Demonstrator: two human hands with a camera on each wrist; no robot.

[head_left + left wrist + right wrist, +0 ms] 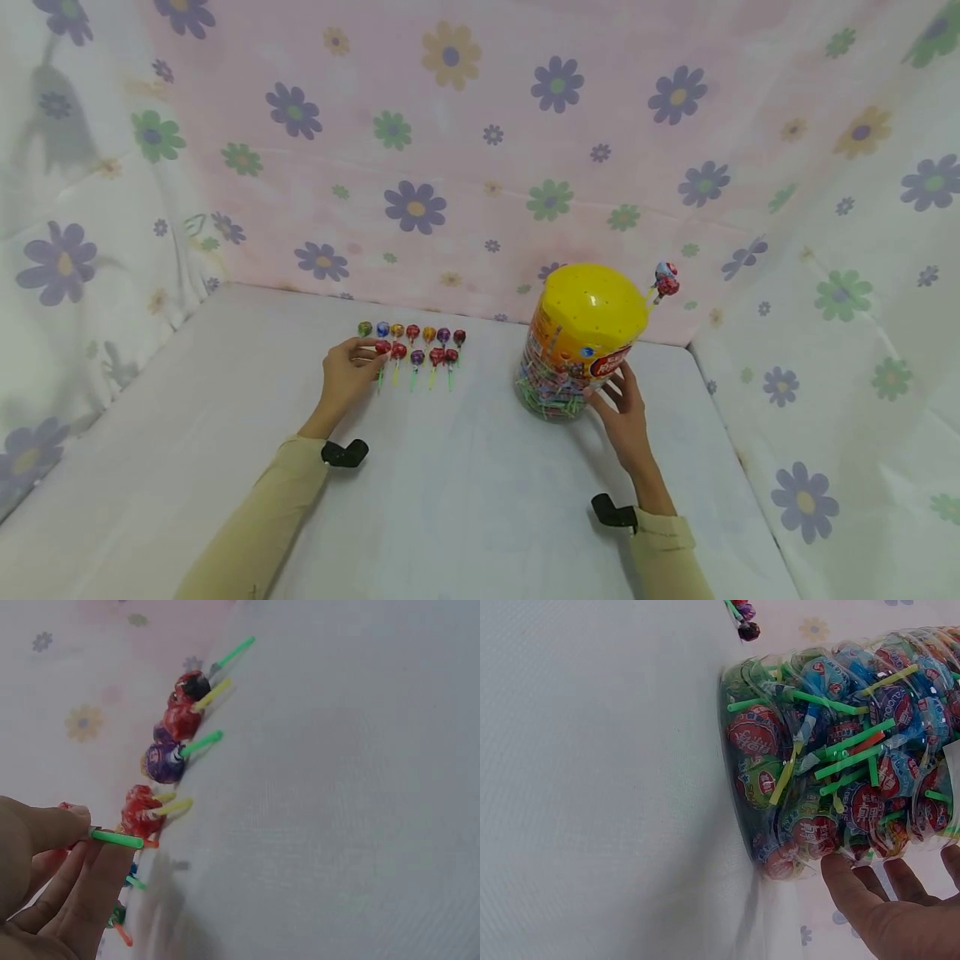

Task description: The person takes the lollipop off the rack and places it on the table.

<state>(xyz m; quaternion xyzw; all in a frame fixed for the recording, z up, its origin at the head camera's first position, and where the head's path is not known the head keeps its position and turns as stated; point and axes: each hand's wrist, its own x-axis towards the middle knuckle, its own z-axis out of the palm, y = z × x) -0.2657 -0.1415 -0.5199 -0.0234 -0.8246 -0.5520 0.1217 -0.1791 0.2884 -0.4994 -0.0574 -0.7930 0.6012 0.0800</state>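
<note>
My left hand (348,377) pinches a red-wrapped lollipop (116,839) with a green stick between thumb and fingers, at the left end of the front row. Two rows of lollipops lie beside it on the table, including a purple one (165,763) and a red one (142,814). My right hand (624,412) touches the right side of a big clear candy jar (551,375) with its fingers spread. Packed inside the jar are wrapped lollipops (862,806). Its yellow lid (596,304) is on, and two lollipops (666,282) stick out at the lid's right side.
A white cloth covers the table (465,492). Flower-patterned curtains (480,167) hang at the back and on both sides. The jar stands near the back right, with a gap between it and the lollipop rows.
</note>
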